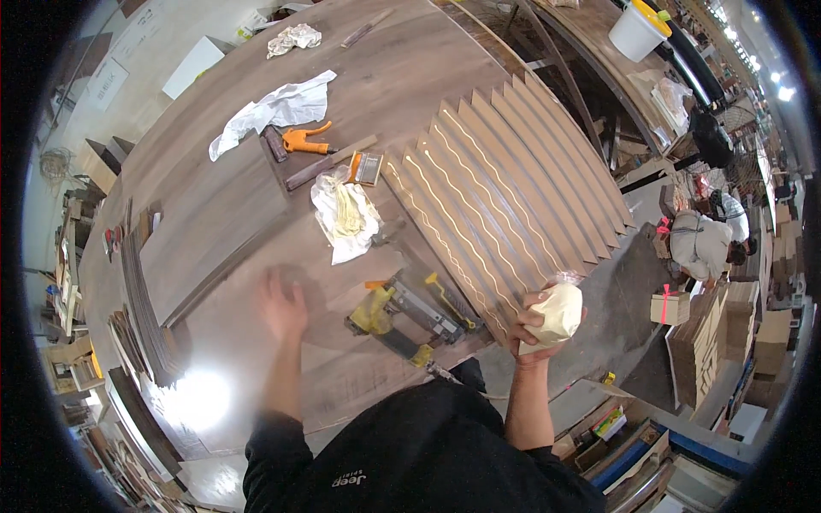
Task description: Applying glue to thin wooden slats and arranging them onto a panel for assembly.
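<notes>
My right hand (534, 325) is wrapped round a cream-coloured glue bag (558, 315), held over the near right corner of a row of brown strips (513, 162). Wavy lines of pale glue run along several of these overlapping strips; those farther right show bare brown faces. My left hand (284, 308) is blurred by motion above the table, its fingers seemingly spread, with nothing visible in it. Between my hands a nail gun (402, 312) with yellow parts lies on the table, close to my body.
On the brown table (342, 103) lie an orange air blow gun (306, 139), white cloths (278, 111), a small box (366, 168) and a stained rag (345, 214). Dark panels (214, 231) stand left. A white bucket (640, 31) is at far right; another person (699, 244) bends beyond the table.
</notes>
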Action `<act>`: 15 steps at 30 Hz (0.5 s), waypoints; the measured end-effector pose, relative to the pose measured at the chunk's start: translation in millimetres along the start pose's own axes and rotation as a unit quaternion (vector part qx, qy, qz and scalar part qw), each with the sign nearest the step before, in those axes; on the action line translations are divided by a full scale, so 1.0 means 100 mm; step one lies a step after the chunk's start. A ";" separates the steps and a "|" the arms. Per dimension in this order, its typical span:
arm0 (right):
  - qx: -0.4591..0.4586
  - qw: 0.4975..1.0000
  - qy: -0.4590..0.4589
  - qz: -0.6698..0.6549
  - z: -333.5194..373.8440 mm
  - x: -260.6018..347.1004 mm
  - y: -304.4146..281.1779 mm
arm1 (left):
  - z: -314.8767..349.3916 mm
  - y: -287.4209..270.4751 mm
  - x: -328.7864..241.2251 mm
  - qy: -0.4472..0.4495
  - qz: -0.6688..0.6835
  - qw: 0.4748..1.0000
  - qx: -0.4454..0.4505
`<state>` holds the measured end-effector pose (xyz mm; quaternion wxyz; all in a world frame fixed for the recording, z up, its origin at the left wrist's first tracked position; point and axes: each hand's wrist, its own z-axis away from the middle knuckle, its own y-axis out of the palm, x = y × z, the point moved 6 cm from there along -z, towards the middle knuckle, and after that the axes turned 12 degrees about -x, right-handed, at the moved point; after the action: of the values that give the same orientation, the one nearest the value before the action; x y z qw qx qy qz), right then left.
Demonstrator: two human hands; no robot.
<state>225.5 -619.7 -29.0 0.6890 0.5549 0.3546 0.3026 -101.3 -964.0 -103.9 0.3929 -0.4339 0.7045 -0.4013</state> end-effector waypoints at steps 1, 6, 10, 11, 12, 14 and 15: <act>-0.006 0.999 0.024 -0.033 -0.02 -0.08 0.00 | 0.00 -0.01 0.00 -0.001 0.000 1.000 0.000; -0.043 0.996 0.037 -0.074 -0.08 -0.26 0.08 | -0.03 -0.04 -0.03 -0.008 0.030 1.000 -0.006; 0.007 0.997 0.050 -0.055 -0.07 -0.19 -0.06 | -0.05 -0.05 -0.07 0.009 0.024 1.000 -0.015; 0.019 0.997 0.054 -0.055 -0.08 -0.18 -0.05 | -0.06 -0.04 -0.04 -0.033 0.032 0.999 -0.012; 0.022 0.997 0.052 -0.058 -0.09 -0.15 -0.05 | -0.07 -0.03 -0.01 -0.075 0.039 0.996 -0.009; 0.023 0.997 0.050 -0.059 -0.09 -0.14 -0.06 | -0.19 -0.07 -0.16 -0.061 0.108 0.992 0.021; 0.025 0.997 0.045 -0.062 -0.08 -0.15 -0.06 | -0.24 -0.07 -0.26 -0.053 0.175 0.982 0.051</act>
<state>210.6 -628.0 -33.6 0.6757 0.5348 0.4263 0.2750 -112.9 -936.3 -82.7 0.5157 -0.3034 0.7263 -0.3384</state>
